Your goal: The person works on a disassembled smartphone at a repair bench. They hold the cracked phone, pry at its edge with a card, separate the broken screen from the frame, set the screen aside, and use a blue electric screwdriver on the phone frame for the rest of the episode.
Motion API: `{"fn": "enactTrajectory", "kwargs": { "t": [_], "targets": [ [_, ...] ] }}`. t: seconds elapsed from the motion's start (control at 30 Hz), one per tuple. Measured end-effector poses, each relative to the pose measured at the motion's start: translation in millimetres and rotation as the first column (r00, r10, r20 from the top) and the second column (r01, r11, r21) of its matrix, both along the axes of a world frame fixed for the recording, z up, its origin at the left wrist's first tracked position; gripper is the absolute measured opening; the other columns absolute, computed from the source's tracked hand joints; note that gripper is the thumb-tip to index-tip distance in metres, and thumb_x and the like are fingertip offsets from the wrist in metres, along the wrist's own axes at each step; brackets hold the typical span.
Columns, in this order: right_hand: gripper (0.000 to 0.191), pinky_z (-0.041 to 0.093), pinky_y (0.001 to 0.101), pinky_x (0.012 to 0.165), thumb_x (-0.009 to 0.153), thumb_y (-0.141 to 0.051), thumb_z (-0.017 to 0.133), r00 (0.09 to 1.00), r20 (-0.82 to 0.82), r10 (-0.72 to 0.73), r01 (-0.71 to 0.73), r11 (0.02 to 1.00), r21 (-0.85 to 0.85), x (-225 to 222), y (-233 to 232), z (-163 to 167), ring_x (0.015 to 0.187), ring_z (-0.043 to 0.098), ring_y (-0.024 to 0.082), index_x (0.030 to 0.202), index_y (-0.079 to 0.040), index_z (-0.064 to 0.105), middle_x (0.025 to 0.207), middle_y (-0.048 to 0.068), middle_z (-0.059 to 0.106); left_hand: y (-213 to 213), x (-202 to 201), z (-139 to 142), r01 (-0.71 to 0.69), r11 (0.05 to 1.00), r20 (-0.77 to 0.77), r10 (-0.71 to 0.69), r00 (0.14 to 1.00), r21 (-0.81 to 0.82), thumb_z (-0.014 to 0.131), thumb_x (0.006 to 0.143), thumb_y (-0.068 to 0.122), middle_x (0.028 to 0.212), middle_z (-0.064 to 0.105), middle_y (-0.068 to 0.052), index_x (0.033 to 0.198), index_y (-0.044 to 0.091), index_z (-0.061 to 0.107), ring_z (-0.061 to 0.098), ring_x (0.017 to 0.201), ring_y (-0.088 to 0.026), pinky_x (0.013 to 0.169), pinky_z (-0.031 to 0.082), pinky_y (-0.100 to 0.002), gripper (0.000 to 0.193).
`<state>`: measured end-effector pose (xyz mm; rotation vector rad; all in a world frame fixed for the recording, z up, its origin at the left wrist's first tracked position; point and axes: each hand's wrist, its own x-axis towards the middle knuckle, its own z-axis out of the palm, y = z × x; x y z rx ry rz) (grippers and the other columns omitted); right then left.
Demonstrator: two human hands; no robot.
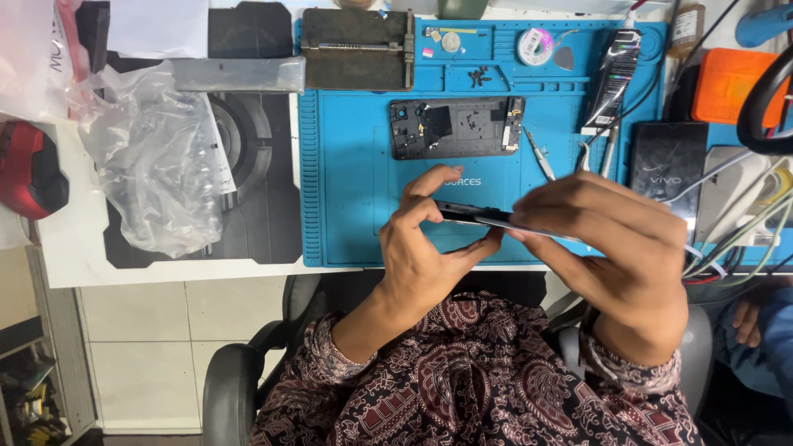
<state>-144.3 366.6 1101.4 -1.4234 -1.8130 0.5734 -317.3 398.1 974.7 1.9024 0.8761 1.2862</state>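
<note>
head view: holding a thin dark phone panel (487, 220) edge-on above the near part of the blue repair mat (347, 206), well clear of the counter (165, 268). pinching its left end with the left hand (417, 248), thumb underneath and forefinger curled over the top edge. clamping the right end with the right hand (615, 248), fingers pressed together along the top and wrapped down over it. judging by this grip, working at the seam of the panel, probably prying or flexing one layer away from another; seemingly midway through that separation, not at its end. calling next for steady, even pull along the edge, without bending the thin piece too sharply, since snapping looks like the risk.

lying flat on the mat just beyond the hands: an opened phone frame (456, 127), insides facing up. resting to its right: tweezers (541, 157). sitting at the left of the counter: a crumpled clear plastic bag (153, 169).

hiding most of the panel behind the right hand's fingers; impossible to tell whether a tool is tucked between the layers. showing only the edge, so front or back face cannot be told. cutting off the devices at the right edge, tangled under cables.
</note>
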Motion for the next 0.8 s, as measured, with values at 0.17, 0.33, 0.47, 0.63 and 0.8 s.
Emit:
{"fn": "enactTrajectory", "kwargs": {
  "t": [0.17,0.33,0.47,0.63,0.8],
  "targets": [
    [0.017,0.061,0.0295,0.075,0.087,0.007,0.079,0.982,-0.060,-0.181,0.186,0.979,0.087,0.2,-21.0,-29.6,0.091,0.076,0.027,0.098,0.009,0.067,0.100,0.021,0.072,5.4,3.3,-7.4,0.056,0.998,0.059,-0.055,0.997,-0.018,0.097,0.078,0.009,0.136,0.056,-0.024,0.113,0.008,0.028,0.065,0.128,-0.040,0.102,0.061,-0.043,0.078],
    [0.016,0.065,0.0306,0.077,0.091,0.005,0.080,0.953,-0.174,-0.249,0.277,0.947,0.160,10.2,-37.7,-68.8,0.088,0.077,0.026,0.099,0.008,0.066,0.100,0.021,0.072,5.6,15.3,-13.4,0.104,0.994,0.106,-0.099,0.989,-0.041,0.095,0.078,0.006,0.141,0.055,-0.025,0.113,0.010,0.024,0.059,0.139,-0.043,0.112,0.055,-0.047,0.079],
    [0.016,0.066,0.0346,0.079,0.090,0.004,0.078,0.947,-0.231,-0.225,0.272,0.941,0.202,18.0,-44.5,-88.1,0.088,0.077,0.028,0.098,0.009,0.064,0.098,0.021,0.071,2.1,23.9,-13.4,0.108,0.993,0.122,-0.103,0.987,-0.042,0.094,0.076,0.006,0.147,0.049,-0.028,0.113,0.011,0.021,0.054,0.142,-0.046,0.123,0.041,-0.057,0.082],
    [0.015,0.067,0.0361,0.081,0.091,0.005,0.077,0.947,-0.263,-0.183,0.242,0.946,0.215,24.8,-41.7,-97.2,0.092,0.077,0.031,0.096,0.008,0.063,0.098,0.020,0.070,0.9,30.5,-5.5,0.103,0.992,0.089,-0.096,0.991,-0.069,0.094,0.078,0.008,0.151,0.047,-0.029,0.114,0.013,0.020,0.051,0.147,-0.047,0.126,0.036,-0.059,0.082],
    [0.015,0.064,0.0314,0.078,0.089,0.006,0.079,0.955,-0.234,-0.181,0.227,0.955,0.188,34.8,-26.5,-113.4,0.097,0.077,0.031,0.096,0.007,0.066,0.099,0.020,0.072,11.8,34.4,6.7,0.131,0.989,0.037,-0.128,0.991,-0.070,0.092,0.082,0.015,0.150,0.046,-0.029,0.115,0.012,0.022,0.049,0.148,-0.046,0.126,0.033,-0.059,0.078]
  ]
}}
